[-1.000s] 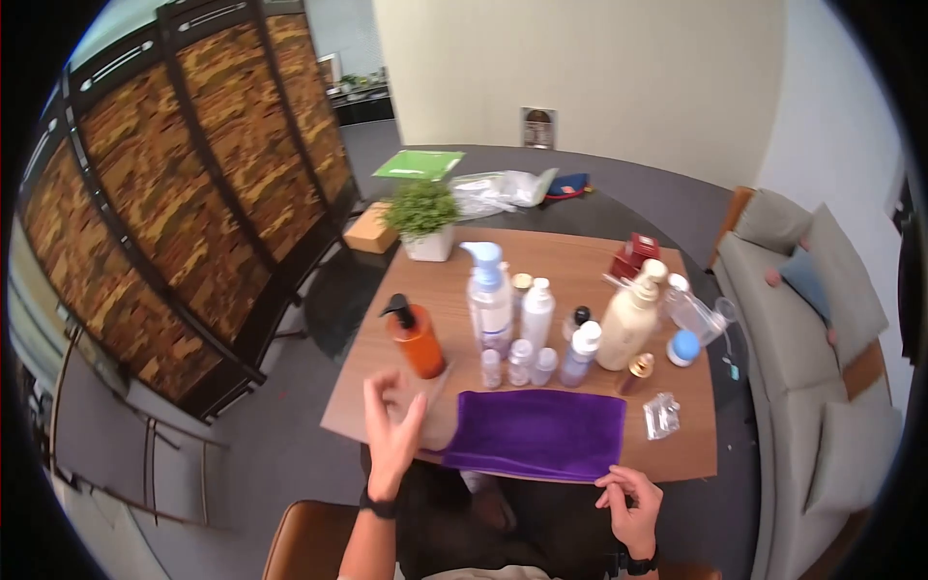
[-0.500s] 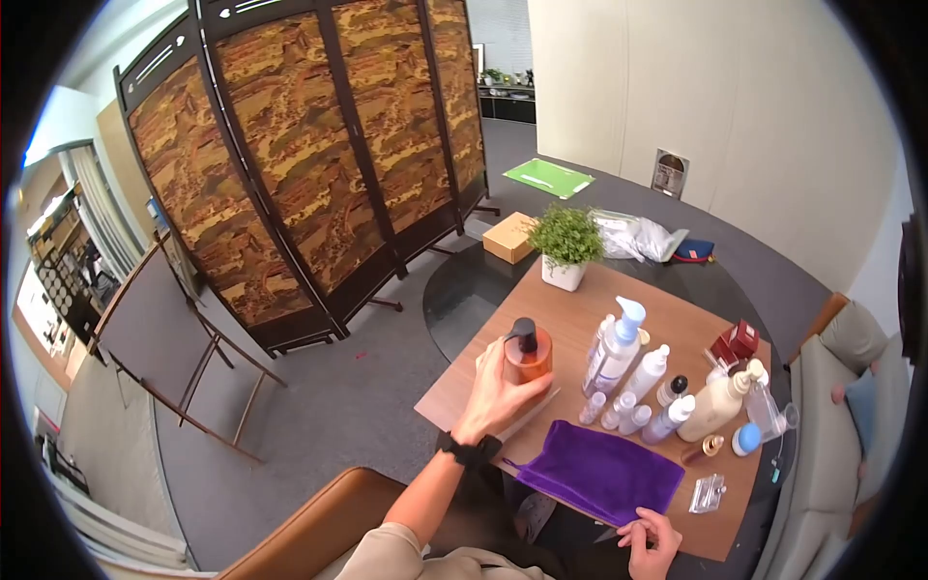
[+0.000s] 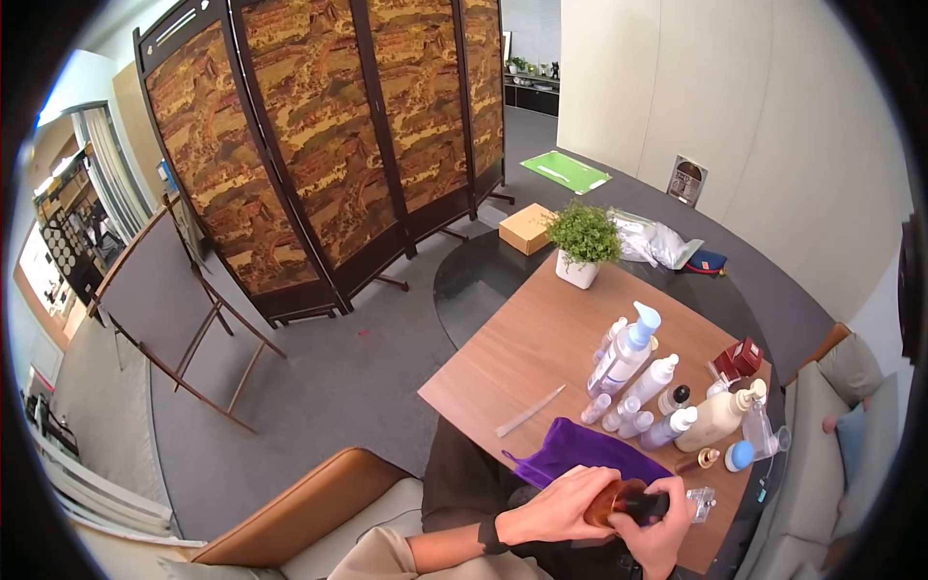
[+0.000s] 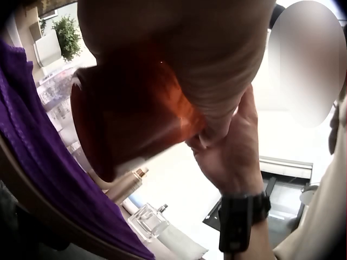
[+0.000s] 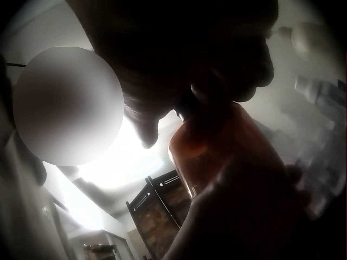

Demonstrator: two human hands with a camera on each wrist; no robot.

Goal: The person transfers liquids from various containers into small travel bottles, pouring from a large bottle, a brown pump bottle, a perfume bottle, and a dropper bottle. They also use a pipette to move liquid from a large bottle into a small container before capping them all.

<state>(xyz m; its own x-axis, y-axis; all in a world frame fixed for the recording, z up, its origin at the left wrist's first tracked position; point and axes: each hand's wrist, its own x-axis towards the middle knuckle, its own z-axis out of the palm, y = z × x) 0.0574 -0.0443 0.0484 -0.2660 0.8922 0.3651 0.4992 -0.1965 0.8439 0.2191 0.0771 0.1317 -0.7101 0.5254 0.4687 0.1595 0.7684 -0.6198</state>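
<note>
Above the table's front edge, my left hand point(image 3: 556, 505) grips the body of an amber pump bottle point(image 3: 607, 503), which lies tilted on its side. My right hand point(image 3: 662, 543) has its fingers and thumb around the black pump head point(image 3: 645, 505) at the other end. In the left wrist view the bottle's wide base point(image 4: 92, 130) points away from the palm. The right wrist view is dark, with the amber shoulder point(image 5: 217, 135) below the right fingers. Beneath the hands a purple cloth point(image 3: 565, 452) with a small corner loop lies on the table, partly hidden by them.
Several bottles stand behind the cloth, among them a clear one with a pale blue pump point(image 3: 619, 362) and a cream pump bottle point(image 3: 713, 420). A thin clear strip point(image 3: 530, 411) lies on the wooden table point(image 3: 483, 372). A potted plant point(image 3: 583, 237) is farther back.
The left hand reached the amber bottle, took hold of it and brought it rightward to the right hand. My right hand has moved from the cloth's corner onto the pump head.
</note>
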